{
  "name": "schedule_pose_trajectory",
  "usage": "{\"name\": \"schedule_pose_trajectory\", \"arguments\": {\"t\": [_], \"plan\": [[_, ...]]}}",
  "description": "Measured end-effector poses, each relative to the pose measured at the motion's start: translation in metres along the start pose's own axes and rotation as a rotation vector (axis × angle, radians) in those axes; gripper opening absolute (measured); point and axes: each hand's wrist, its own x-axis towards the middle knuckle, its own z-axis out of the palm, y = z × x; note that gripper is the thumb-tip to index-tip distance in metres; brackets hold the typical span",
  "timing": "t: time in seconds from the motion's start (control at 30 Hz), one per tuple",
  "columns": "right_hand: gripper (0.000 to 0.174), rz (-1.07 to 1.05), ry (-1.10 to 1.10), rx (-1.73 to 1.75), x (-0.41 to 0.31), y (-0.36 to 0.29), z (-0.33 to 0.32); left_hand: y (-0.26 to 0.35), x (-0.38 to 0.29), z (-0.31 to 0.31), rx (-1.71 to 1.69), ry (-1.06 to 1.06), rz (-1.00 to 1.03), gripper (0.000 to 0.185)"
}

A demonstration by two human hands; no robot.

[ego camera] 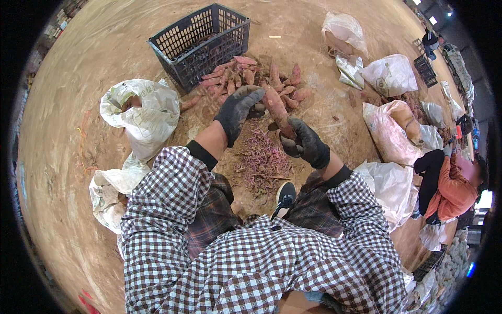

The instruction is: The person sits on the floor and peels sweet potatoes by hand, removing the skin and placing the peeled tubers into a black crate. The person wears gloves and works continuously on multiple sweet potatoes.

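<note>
A long pinkish sweet potato (pixel 275 105) is held up in front of me, tilted. My right hand (pixel 308 143), in a dark work glove, grips its lower end. At its upper end are the curled fingers of my left hand (pixel 239 112), gloved alike; whether they grip or only touch it, I cannot tell. Below both hands, a heap of purple sprouts (pixel 264 159) covers the dirt floor between my feet. Just beyond my hands lies a pile of sweet potatoes (pixel 231 76), several with soil on them.
A black plastic crate (pixel 208 51) stands behind the pile. White woven sacks (pixel 147 114) sit at left, and more sacks (pixel 392 131) line the right side. A person in an orange top (pixel 451 192) sits beyond those. Another person (pixel 430 43) is farther off, near a crate (pixel 425 70).
</note>
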Motion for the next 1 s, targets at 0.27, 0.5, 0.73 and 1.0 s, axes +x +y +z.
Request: {"name": "schedule_pose_trajectory", "arguments": {"t": [0.27, 0.5, 0.73, 1.0], "plan": [[0.035, -0.014, 0.013, -0.184, -0.006, -0.007, 0.013, -0.002, 0.003, -0.004, -0.067, 0.045, 0.007, 0.016], [0.023, -0.108, 0.084, -0.474, -0.005, -0.004, 0.011, 0.002, 0.000, -0.005, 0.089, -0.001, -0.041, 0.021], [0.026, -0.059, 0.148, -0.608, -0.003, -0.005, 0.010, -0.001, 0.001, -0.010, 0.154, 0.026, -0.011, 0.014], [0.035, -0.275, 0.104, -0.857, 0.000, 0.000, 0.005, -0.013, 0.011, -0.028, 0.220, 0.022, -0.016, 0.018]]}}
